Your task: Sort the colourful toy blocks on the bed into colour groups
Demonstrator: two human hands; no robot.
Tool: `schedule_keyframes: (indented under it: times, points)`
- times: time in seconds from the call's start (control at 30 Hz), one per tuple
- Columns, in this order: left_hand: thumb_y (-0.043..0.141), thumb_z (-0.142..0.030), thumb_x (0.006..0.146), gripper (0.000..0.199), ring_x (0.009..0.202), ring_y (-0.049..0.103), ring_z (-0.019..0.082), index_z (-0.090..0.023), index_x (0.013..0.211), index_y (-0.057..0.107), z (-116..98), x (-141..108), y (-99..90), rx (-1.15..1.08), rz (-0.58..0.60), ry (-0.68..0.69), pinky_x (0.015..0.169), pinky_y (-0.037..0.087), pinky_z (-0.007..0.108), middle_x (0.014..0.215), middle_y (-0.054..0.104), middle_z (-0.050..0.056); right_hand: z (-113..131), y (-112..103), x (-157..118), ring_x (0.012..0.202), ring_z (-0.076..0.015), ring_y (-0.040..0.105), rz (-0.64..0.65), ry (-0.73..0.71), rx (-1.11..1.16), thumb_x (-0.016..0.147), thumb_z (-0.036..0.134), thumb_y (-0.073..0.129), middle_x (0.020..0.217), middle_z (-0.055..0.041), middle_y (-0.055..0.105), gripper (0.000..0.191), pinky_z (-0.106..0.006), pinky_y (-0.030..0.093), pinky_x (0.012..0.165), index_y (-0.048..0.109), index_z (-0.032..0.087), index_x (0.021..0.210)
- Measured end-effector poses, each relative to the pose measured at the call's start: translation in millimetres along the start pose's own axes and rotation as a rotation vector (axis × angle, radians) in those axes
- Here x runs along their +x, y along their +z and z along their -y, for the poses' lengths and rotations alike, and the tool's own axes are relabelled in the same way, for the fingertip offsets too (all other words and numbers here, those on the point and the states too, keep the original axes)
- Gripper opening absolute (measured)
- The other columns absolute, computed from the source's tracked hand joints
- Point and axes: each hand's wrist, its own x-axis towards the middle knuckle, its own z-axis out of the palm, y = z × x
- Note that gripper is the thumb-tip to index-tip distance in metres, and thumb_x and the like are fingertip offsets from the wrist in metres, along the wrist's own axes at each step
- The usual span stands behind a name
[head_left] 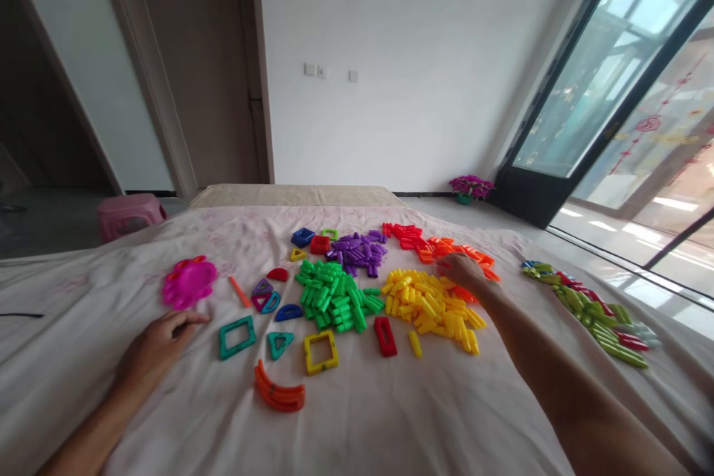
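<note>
My left hand rests on the cloth, just below a bright pink flower-shaped plastic piece. Its index finger is stretched out, with a gap to the thumb, and nothing shows in it. My right hand reaches over the orange plastic sticks, and its fingertips are down among them; whether they grip a stick is hidden. Directly in front of that hand lies a heap of yellow sticks. Green pieces and purple pieces are heaped to its left, and red sticks lie behind.
Magnetic tiles lie between my hands: a teal square, a teal triangle, a yellow square and a red rectangle. Curved orange pieces lie nearest me. Lime-green sticks lie at far right. A pink stool stands left.
</note>
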Motion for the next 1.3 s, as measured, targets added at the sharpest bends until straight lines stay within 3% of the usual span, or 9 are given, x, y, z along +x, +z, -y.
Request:
schedule_keyframes:
  times: [0.13, 0.27, 0.37, 0.47, 0.6, 0.87, 1.0, 1.17, 1.3]
  points:
    - [0.049, -0.035, 0.084, 0.030, 0.104, 0.067, 0.020, -0.024, 0.098, 0.074, -3, -2, -1.4, 0.004, -0.006, 0.037, 0.093, 0.046, 0.026, 0.110, 0.076, -0.001, 32, -14, -9, 0.114, -0.0281, 0.063, -0.114, 0.040, 0.087, 0.083, 0.015, 0.053, 0.118, -0.0119, 0.072, 0.036, -0.038, 0.046, 0.098, 0.077, 0.020, 0.110]
    - [0.051, -0.035, 0.084, 0.030, 0.103, 0.067, 0.020, -0.023, 0.098, 0.074, -1, -3, -0.1, 0.001, -0.024, 0.055, 0.092, 0.046, 0.026, 0.109, 0.076, 0.000, 106, -31, -47, 0.097, -0.0213, 0.068, -0.256, -0.089, 0.376, 0.088, 0.021, 0.051, 0.111, -0.0084, 0.073, 0.033, -0.032, 0.051, 0.088, 0.074, 0.020, 0.111]
    - [0.051, -0.036, 0.084, 0.030, 0.103, 0.066, 0.021, -0.023, 0.099, 0.074, 4, -1, 1.3, 0.016, -0.020, 0.063, 0.091, 0.046, 0.027, 0.110, 0.076, 0.000, 161, -47, -91, 0.084, -0.0165, 0.067, -0.090, -0.254, 0.486, 0.089, 0.026, 0.053, 0.104, -0.0044, 0.072, 0.027, -0.027, 0.050, 0.076, 0.072, 0.023, 0.108]
    - [0.050, -0.037, 0.084, 0.031, 0.103, 0.066, 0.021, -0.025, 0.100, 0.074, 7, -1, 1.4, 0.031, -0.020, 0.066, 0.089, 0.047, 0.027, 0.110, 0.075, -0.001, 196, -60, -131, 0.084, -0.0176, 0.065, 0.105, -0.309, 0.335, 0.087, 0.037, 0.060, 0.101, -0.0028, 0.070, 0.021, -0.026, 0.044, 0.070, 0.070, 0.025, 0.101]
    - [0.050, -0.036, 0.083, 0.031, 0.101, 0.067, 0.021, -0.024, 0.096, 0.075, 3, -2, 1.4, 0.003, -0.056, 0.110, 0.090, 0.047, 0.028, 0.107, 0.075, 0.001, 212, -57, -155, 0.086, -0.0213, 0.064, 0.201, -0.265, 0.102, 0.082, 0.045, 0.066, 0.106, -0.0065, 0.066, 0.034, -0.027, 0.037, 0.063, 0.062, 0.021, 0.105]
    - [0.047, -0.032, 0.085, 0.030, 0.102, 0.067, 0.021, -0.022, 0.097, 0.073, -3, -8, 2.4, -0.031, -0.082, 0.189, 0.093, 0.047, 0.030, 0.106, 0.075, 0.004, 209, -33, -149, 0.091, -0.0232, 0.063, 0.130, -0.235, -0.093, 0.081, 0.008, 0.052, 0.109, -0.0114, 0.062, 0.029, -0.029, 0.037, 0.063, 0.058, 0.017, 0.108]
    - [0.047, -0.038, 0.091, 0.033, 0.107, 0.065, 0.021, -0.020, 0.105, 0.071, -15, -16, 2.6, -0.099, -0.066, 0.308, 0.098, 0.046, 0.033, 0.110, 0.073, 0.007, 226, -47, -156, 0.092, -0.0245, 0.062, -0.046, -0.401, 0.025, 0.088, 0.020, 0.056, 0.103, -0.0108, 0.065, 0.016, -0.032, 0.044, 0.072, 0.063, 0.021, 0.101]
    - [0.063, -0.048, 0.085, 0.044, 0.113, 0.061, 0.025, -0.023, 0.120, 0.069, -35, -26, 5.3, -0.106, 0.042, 0.484, 0.102, 0.045, 0.038, 0.120, 0.069, 0.009, 280, -63, -182, 0.088, -0.0197, 0.065, 0.095, -0.698, 0.455, 0.095, 0.040, 0.056, 0.106, -0.0056, 0.069, 0.026, -0.030, 0.048, 0.074, 0.064, 0.025, 0.114]
    - [0.076, -0.043, 0.075, 0.042, 0.112, 0.061, 0.027, -0.026, 0.113, 0.073, -46, -33, 5.9, -0.049, 0.115, 0.530, 0.100, 0.046, 0.041, 0.117, 0.069, 0.009, 316, -54, -200, 0.088, -0.0202, 0.062, 0.097, -0.885, 0.509, 0.097, 0.033, 0.052, 0.094, -0.0061, 0.070, 0.019, -0.031, 0.046, 0.076, 0.066, 0.022, 0.103]
